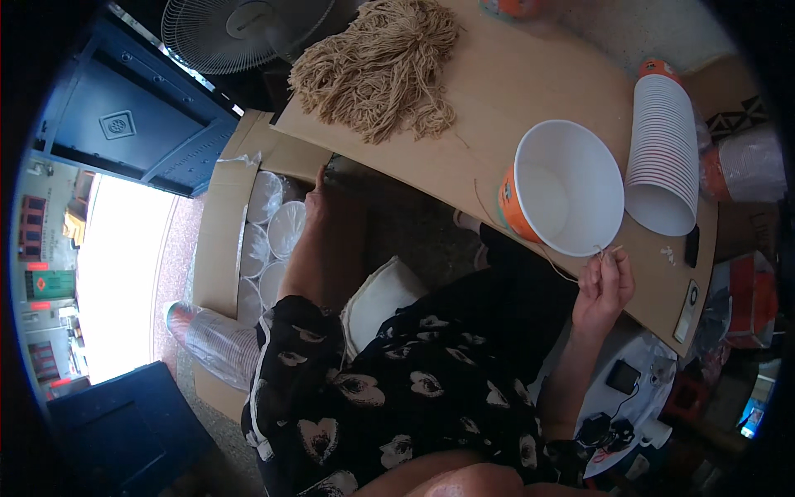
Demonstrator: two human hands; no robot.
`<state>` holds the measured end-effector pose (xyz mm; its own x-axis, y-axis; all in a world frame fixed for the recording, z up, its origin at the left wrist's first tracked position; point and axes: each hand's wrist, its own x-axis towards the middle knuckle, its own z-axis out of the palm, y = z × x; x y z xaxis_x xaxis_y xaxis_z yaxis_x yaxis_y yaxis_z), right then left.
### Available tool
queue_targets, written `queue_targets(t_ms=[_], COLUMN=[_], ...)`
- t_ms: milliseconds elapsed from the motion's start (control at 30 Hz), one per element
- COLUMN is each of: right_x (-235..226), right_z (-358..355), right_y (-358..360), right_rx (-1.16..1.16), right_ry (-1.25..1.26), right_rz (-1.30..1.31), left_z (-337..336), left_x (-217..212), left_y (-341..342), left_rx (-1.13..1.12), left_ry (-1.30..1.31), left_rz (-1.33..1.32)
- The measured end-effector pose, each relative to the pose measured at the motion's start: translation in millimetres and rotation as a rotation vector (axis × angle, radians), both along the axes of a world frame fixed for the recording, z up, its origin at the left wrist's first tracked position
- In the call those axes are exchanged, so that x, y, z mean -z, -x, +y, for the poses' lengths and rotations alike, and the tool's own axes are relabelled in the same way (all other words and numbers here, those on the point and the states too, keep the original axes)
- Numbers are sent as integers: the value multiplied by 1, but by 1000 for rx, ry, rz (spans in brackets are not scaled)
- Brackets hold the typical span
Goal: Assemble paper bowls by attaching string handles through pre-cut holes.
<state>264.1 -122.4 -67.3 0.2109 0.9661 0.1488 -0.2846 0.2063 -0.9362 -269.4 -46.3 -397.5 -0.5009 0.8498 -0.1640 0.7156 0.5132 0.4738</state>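
Note:
A large white paper bucket with an orange printed outside stands tilted at the table's near edge, its mouth facing me and nothing visible inside. Just below its rim, my right hand is closed in a pinch on a thin tan cord. The cord runs along the bucket's lower left side, and a short end pokes up above my fingertips. My left hand is by the far corner of a cardboard box, one finger stretched out; its other fingers are mostly hidden. Plastic-wrapped cups sit in that box, beside my left forearm.
A heap of tan cords lies at the table's far left. To the bucket's right lies a long nested stack of white buckets. A fan stands beyond the table. Another wrapped stack leans at lower left.

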Motion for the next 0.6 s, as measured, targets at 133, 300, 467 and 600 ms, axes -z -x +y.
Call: queue_targets(t_ms=[133, 300, 467, 600], right_x=[5, 8, 13, 20], right_z=[-5, -13, -11, -13], right_y=[0, 5, -4, -16], right_rx=[-50, -19, -88, -79], right_ry=[-23, -5, -3, -7], right_rz=[-7, 15, 92, 121], left_z=[2, 2, -23, -59], left_x=[8, 27, 43, -16], left_y=[1, -11, -13, -105], left_rx=[-1, -5, -60, 102], left_ry=[11, -41, -226, -537], left_rz=[13, 2, -99, 34])
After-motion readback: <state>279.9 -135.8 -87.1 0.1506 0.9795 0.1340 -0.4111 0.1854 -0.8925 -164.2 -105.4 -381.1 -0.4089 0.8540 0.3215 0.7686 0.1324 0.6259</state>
